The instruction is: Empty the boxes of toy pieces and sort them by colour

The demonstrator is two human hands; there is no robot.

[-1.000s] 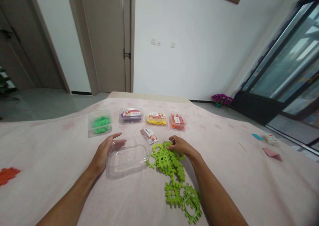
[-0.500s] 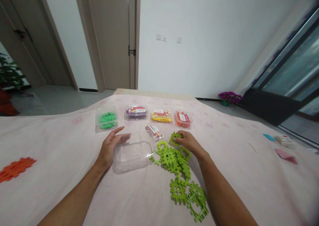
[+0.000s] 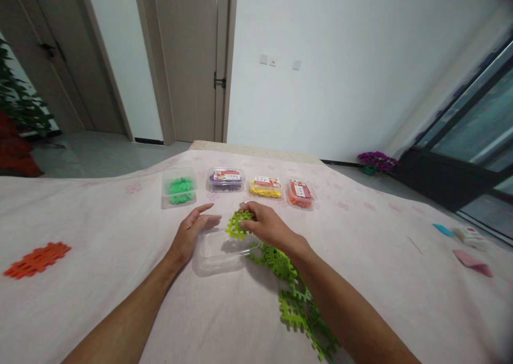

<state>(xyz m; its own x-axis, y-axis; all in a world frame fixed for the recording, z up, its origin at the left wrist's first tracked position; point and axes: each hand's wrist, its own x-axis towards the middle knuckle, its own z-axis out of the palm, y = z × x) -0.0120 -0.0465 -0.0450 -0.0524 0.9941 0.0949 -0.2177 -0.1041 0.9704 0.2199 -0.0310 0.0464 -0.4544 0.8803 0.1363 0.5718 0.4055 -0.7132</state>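
A clear plastic box [image 3: 218, 252] lies open on the pink cloth [image 3: 100, 300]. My left hand [image 3: 192, 233] rests against its left side, fingers stretched along the rim. Over the box, my right hand [image 3: 266, 226] pinches a lime-green interlocking piece [image 3: 235, 225]. More lime-green pieces [image 3: 298, 300] lie joined in a chain to the right of the box, partly under my right forearm.
Behind the box stand several small plastic boxes: green [image 3: 179, 191], purple [image 3: 225, 179], yellow [image 3: 265, 186], orange [image 3: 300, 193]. Joined orange pieces [image 3: 37, 258] lie far left. Small cards and a packet [image 3: 468, 235] lie at the far right. A door and wall are beyond.
My right hand has lifted one lime-green piece off the chain and carried it left, over the clear box. The left hand stays at the box.
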